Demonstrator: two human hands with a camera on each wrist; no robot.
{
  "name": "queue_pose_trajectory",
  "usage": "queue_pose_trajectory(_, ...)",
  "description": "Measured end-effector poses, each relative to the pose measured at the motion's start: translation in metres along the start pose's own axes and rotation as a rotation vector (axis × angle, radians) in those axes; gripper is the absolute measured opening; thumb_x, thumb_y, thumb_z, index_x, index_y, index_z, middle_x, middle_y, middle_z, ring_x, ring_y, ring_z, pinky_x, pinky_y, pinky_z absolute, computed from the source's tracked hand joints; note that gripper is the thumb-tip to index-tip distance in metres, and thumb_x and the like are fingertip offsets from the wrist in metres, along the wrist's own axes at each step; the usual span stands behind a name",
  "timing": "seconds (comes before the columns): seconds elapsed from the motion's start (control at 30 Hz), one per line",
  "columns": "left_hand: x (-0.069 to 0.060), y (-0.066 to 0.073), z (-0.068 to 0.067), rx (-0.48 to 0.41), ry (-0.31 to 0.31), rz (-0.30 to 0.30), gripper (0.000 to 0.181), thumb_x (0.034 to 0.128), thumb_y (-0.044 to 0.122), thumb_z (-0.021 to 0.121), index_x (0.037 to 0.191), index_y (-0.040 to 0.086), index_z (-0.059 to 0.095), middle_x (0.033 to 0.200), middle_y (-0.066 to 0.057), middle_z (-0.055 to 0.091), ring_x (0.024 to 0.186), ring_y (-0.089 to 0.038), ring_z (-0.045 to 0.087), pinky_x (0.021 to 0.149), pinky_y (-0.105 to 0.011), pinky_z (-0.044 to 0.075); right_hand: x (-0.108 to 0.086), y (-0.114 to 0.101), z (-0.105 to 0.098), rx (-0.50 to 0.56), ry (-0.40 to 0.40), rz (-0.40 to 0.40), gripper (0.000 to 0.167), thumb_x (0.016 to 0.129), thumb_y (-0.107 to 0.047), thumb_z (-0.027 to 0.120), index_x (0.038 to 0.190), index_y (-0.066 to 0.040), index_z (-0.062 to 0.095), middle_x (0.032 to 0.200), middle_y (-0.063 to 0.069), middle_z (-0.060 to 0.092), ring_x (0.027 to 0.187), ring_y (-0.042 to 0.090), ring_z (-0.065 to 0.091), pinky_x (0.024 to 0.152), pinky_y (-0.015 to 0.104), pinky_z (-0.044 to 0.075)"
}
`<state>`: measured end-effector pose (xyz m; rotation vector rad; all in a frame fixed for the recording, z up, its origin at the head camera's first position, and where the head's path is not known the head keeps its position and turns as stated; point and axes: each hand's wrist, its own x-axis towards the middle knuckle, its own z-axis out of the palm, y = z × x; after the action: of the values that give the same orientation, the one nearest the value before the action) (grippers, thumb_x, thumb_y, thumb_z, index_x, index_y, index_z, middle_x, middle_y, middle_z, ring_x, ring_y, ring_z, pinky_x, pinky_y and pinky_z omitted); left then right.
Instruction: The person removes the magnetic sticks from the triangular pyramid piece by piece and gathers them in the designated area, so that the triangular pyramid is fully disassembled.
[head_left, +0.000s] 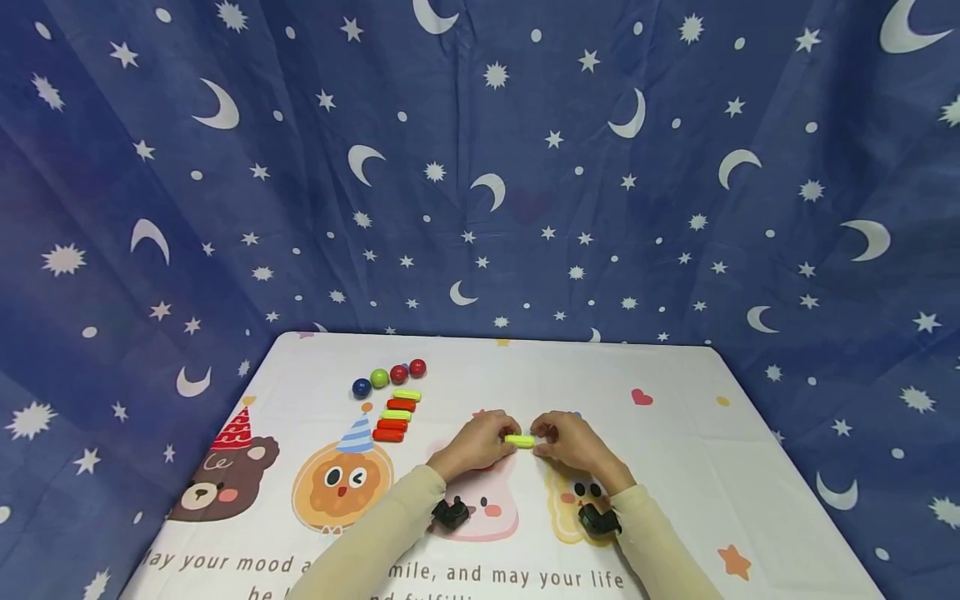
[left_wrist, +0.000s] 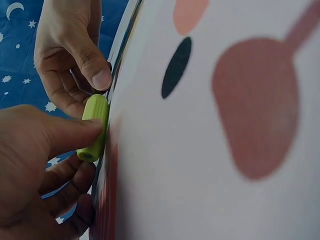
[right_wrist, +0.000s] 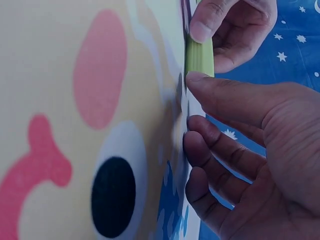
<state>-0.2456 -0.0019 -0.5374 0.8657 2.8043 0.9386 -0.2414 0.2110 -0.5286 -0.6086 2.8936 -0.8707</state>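
Observation:
My left hand (head_left: pixel 480 440) pinches a short ridged yellow-green toy building rod (head_left: pixel 519 441) near its left end, just above or on the white tabletop. In the left wrist view, the thumb lies across the rod (left_wrist: pixel 95 125), whose near end bears a dark round spot. My right hand (head_left: pixel 573 442) is at the rod's other end, its fingers loosely bent. In the right wrist view, the right thumb (right_wrist: pixel 225 97) overlaps the rod's near end (right_wrist: pixel 200 57), while the other fingers stand apart from it; whether the thumb touches cannot be told.
Left of the hands lies a column of several orange-red and yellow rods (head_left: pixel 392 424). Behind it, several balls in dark blue, green (head_left: pixel 379 378) and red (head_left: pixel 417 367) form a slanting row. A starry blue curtain (head_left: pixel 525 233) encloses the printed white table (head_left: pixel 600 375).

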Motion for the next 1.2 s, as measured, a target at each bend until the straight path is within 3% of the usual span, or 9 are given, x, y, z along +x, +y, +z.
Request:
queue_pose_trajectory(0.23,-0.003,-0.001,-0.003,-0.009,0.007,0.008,0.018,0.0859,0.016,0.074,0.104,0.015,0.070,0.090,0.005,0.062,0.078,-0.005,0.053,0.072,-0.020,0.045,0.001,-0.001,-0.003,0.007,-0.008,0.003,0.026,0.078,-0.017,0.083,0.100,-0.015,0.071,0.088,-0.004,0.066,0.075,0.009,0.053,0.069,0.023,0.046)
queue_pose_trajectory(0.6,-0.018,-0.005,-0.018,-0.031,0.022,-0.021,0.015,0.0876,0.017,0.073,0.103,0.018,0.070,0.087,0.008,0.060,0.076,-0.006,0.050,0.071,-0.020,0.043,0.003,-0.003,-0.005,0.014,-0.021,0.022,0.026,0.080,-0.017,0.081,0.104,-0.014,0.071,0.091,-0.004,0.067,0.079,0.008,0.057,0.073,0.028,0.050)
queue_pose_trajectory(0.8,-0.026,-0.007,-0.026,-0.045,0.042,-0.004,0.015,0.0871,0.016,0.073,0.101,0.018,0.069,0.086,0.008,0.059,0.075,-0.006,0.050,0.070,-0.020,0.042,0.003,-0.002,-0.005,0.008,-0.018,0.033,0.026,0.081,-0.018,0.081,0.104,-0.015,0.071,0.092,-0.004,0.068,0.079,0.007,0.057,0.075,0.029,0.050)
queue_pose_trajectory(1.03,-0.037,-0.011,-0.036,-0.067,0.074,-0.006,0.012,0.0879,0.016,0.072,0.099,0.019,0.069,0.091,0.007,0.062,0.084,-0.010,0.057,0.079,-0.026,0.047,0.002,-0.005,-0.007,-0.016,0.035,0.022,0.025,0.082,-0.020,0.079,0.105,-0.015,0.071,0.096,-0.001,0.068,0.086,0.013,0.059,0.081,0.035,0.051)
queue_pose_trajectory(1.2,-0.047,-0.018,-0.047,-0.082,0.094,-0.031,0.017,0.0900,0.017,0.070,0.107,0.019,0.069,0.099,0.007,0.064,0.094,-0.013,0.060,0.088,-0.036,0.050,0.002,-0.008,-0.008,0.005,0.046,0.012,0.025,0.083,-0.020,0.079,0.106,-0.014,0.071,0.102,0.001,0.070,0.093,0.017,0.063,0.087,0.039,0.052)
